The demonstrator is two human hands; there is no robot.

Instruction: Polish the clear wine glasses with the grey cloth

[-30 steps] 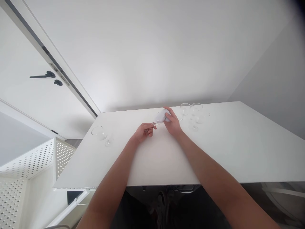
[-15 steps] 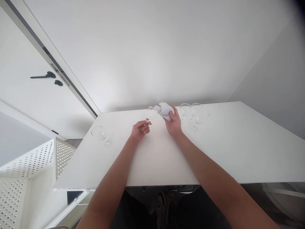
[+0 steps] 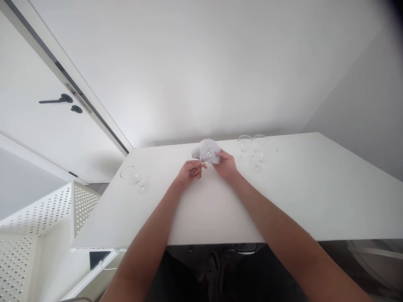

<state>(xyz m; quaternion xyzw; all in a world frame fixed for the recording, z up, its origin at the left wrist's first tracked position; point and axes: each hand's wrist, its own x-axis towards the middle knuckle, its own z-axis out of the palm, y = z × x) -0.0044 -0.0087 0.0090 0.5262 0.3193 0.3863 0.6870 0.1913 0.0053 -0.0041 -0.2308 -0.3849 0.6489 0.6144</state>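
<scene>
Above the middle of the white table [image 3: 283, 201], my left hand [image 3: 188, 173] pinches the stem of a clear wine glass [image 3: 201, 161]. My right hand [image 3: 226, 164] is closed on a white cloth [image 3: 208, 151] that wraps the glass's bowl. The bowl itself is mostly hidden under the cloth. A single clear glass [image 3: 132, 176] stands to the left of my hands. A small group of clear glasses [image 3: 255, 151] stands to the right, near the table's far edge.
A white wall runs behind the table. At left is a white door with a black handle [image 3: 58, 100]. A white perforated metal shelf [image 3: 40, 218] sits low at the left, beside the table's corner.
My right hand pulled the cloth away from the glass and has now wrapped it over the bowl again. My left hand kept hold of the stem and shifted slightly.
</scene>
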